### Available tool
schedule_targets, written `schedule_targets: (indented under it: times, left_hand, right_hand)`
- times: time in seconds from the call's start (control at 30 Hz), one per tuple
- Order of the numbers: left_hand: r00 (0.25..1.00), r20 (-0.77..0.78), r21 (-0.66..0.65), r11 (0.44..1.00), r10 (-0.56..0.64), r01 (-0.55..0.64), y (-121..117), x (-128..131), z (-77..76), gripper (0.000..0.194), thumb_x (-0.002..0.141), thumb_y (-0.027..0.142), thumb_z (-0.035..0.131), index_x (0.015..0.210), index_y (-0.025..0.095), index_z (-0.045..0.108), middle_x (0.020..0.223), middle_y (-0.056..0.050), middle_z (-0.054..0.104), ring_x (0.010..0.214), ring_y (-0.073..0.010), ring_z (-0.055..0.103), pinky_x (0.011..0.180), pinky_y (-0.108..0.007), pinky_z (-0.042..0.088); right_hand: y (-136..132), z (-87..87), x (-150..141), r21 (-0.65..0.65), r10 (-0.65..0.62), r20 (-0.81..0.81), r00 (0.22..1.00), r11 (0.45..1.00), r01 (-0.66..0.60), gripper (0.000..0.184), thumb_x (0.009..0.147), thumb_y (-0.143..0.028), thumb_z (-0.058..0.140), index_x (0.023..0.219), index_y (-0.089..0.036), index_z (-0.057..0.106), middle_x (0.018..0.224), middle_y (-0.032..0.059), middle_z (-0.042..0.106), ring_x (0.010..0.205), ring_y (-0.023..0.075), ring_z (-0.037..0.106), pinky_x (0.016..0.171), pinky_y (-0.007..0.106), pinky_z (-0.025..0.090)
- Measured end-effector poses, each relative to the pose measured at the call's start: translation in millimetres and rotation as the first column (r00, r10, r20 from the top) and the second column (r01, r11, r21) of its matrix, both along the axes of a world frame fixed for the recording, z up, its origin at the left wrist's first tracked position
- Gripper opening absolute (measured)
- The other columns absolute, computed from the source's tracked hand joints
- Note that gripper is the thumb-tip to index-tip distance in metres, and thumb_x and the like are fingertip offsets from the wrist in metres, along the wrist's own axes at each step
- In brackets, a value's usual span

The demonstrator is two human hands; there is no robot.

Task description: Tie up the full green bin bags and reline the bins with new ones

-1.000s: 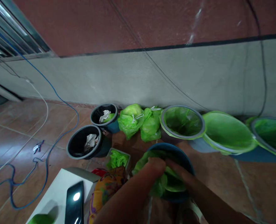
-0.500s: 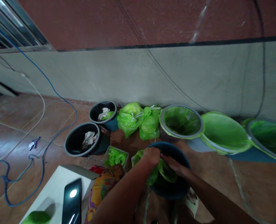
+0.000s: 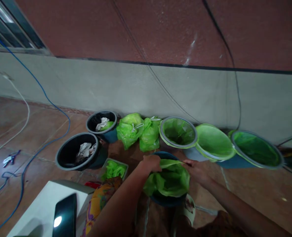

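A green plastic bag (image 3: 170, 179) lies over a dark blue bin (image 3: 169, 199) on the floor just in front of me. My left hand (image 3: 151, 163) is closed on the bag's top edge at the left. My right hand (image 3: 196, 170) pinches the same edge at the right, so the mouth of the bag is stretched between them above the bin. The bag's body droops over the bin's opening and hides most of it.
Along the wall stand two black bins with crumpled paper (image 3: 77, 155), two tied green bags (image 3: 136, 131) and three green-lined bins (image 3: 177, 132). A small tray of folded green bags (image 3: 113, 169) sits left of me. A white stool with a phone (image 3: 64, 215) is near my knee. Cables (image 3: 24, 158) run over the floor.
Both hands have come up out of the blue bin and moved apart, pulling the bag's edge taut. The view has shifted to the right.
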State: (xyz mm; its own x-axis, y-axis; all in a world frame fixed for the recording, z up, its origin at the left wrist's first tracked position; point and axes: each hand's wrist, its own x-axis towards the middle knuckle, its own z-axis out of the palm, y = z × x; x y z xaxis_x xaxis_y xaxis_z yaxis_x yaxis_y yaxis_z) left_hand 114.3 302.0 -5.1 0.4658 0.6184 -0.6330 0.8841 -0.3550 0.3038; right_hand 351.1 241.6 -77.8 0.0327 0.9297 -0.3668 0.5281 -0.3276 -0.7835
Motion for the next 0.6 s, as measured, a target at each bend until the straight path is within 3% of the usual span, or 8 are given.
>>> schedule_targets:
  times: [0.1, 0.17, 0.33, 0.4, 0.5, 0.6]
  left_hand:
    - [0.998, 0.049, 0.116, 0.992, 0.042, -0.047, 4.9, 0.6, 0.5, 0.024, 0.084, 0.017, 0.059, 0.105, 0.017, 0.072, 0.117, -0.014, 0.072, 0.111, -0.0285, 0.067, 0.094, -0.037, 0.052]
    - [0.994, 0.083, 0.178, 0.981, 0.068, -0.082, 7.8, 1.9, -0.9, 0.025, 0.087, 0.014, 0.054, 0.104, 0.015, 0.072, 0.116, -0.015, 0.072, 0.111, -0.0281, 0.067, 0.095, -0.038, 0.052]
    - [0.993, 0.100, 0.229, 0.969, 0.069, -0.090, 10.0, 9.1, -4.7, 0.032, 0.094, 0.017, 0.042, 0.106, 0.014, 0.072, 0.116, -0.016, 0.072, 0.113, -0.0276, 0.066, 0.097, -0.038, 0.051]
    - [0.991, 0.117, 0.253, 0.964, 0.056, -0.085, 7.6, 13.5, -7.3, 0.034, 0.096, 0.019, 0.040, 0.108, 0.015, 0.071, 0.115, -0.015, 0.072, 0.111, -0.0270, 0.066, 0.096, -0.037, 0.052]
    - [0.989, 0.137, 0.283, 0.955, 0.053, -0.090, 2.6, 19.5, -12.4, 0.035, 0.097, 0.022, 0.038, 0.107, 0.018, 0.071, 0.110, -0.013, 0.073, 0.105, -0.0257, 0.068, 0.091, -0.037, 0.053]
    - [0.987, 0.157, 0.334, 0.937, 0.047, -0.098, -0.1, 22.1, -16.7, 0.034, 0.098, 0.023, 0.037, 0.106, 0.019, 0.070, 0.106, -0.011, 0.074, 0.100, -0.0240, 0.069, 0.090, -0.035, 0.053]
  right_hand:
    - [-7.8, 25.7, 12.4, 0.039, 0.069, 0.241, 0.968, 0.996, -0.081, 0.033, 0.082, -0.044, 0.044, 0.071, -0.022, 0.067, 0.065, 0.0048, 0.070, 0.061, 0.0209, 0.064, 0.058, 0.031, 0.046]
    - [-15.3, 36.0, 16.3, 0.045, 0.157, 0.431, 0.888, 0.980, -0.196, 0.032, 0.085, -0.034, 0.042, 0.073, -0.022, 0.069, 0.072, 0.0082, 0.072, 0.070, 0.0242, 0.068, 0.065, 0.034, 0.048]
    - [-26.8, 33.8, 5.1, -0.044, 0.245, 0.711, 0.659, 0.951, -0.306, 0.025, 0.084, -0.027, 0.053, 0.096, -0.016, 0.073, 0.098, 0.0196, 0.075, 0.092, 0.0352, 0.070, 0.080, 0.043, 0.051]
    - [-22.0, 29.5, -7.5, -0.012, 0.224, 0.725, 0.651, 0.950, -0.314, 0.035, 0.084, -0.032, 0.058, 0.112, -0.014, 0.070, 0.109, 0.0212, 0.073, 0.101, 0.0365, 0.068, 0.086, 0.044, 0.051]
    - [-4.5, 27.6, -26.1, 0.050, 0.231, 0.654, 0.721, 0.937, -0.345, 0.047, 0.087, -0.037, 0.057, 0.129, -0.015, 0.061, 0.120, 0.0167, 0.070, 0.108, 0.0313, 0.066, 0.092, 0.040, 0.049]
    - [15.5, 29.7, -35.4, 0.074, 0.279, 0.606, 0.745, 0.913, -0.402, 0.030, 0.090, -0.030, 0.053, 0.114, -0.021, 0.069, 0.107, 0.0097, 0.074, 0.103, 0.0241, 0.066, 0.090, 0.033, 0.047]
